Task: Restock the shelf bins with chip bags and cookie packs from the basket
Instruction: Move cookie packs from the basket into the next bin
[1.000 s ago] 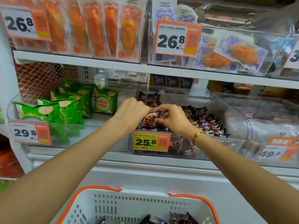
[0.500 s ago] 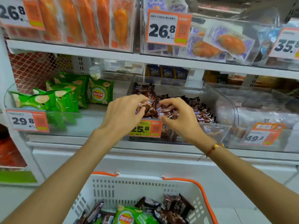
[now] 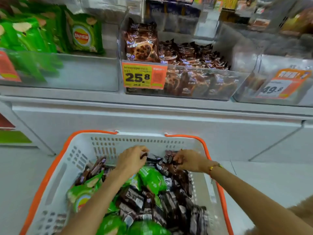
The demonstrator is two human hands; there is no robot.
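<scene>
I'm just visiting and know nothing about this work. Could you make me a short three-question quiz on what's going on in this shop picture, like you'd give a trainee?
1. True or false: both hands are down in the basket.
2. Multiple choice: which price tag hangs on the bin of brown cookie packs? A) 49.8 B) 25.8 C) 12.5
3. Fill in: the chip bags in the left shelf bin are coloured ____.

Key
1. True: the left hand and right hand each grip dark cookie packs at the basket's far end.
2. B.
3. Green.
</scene>
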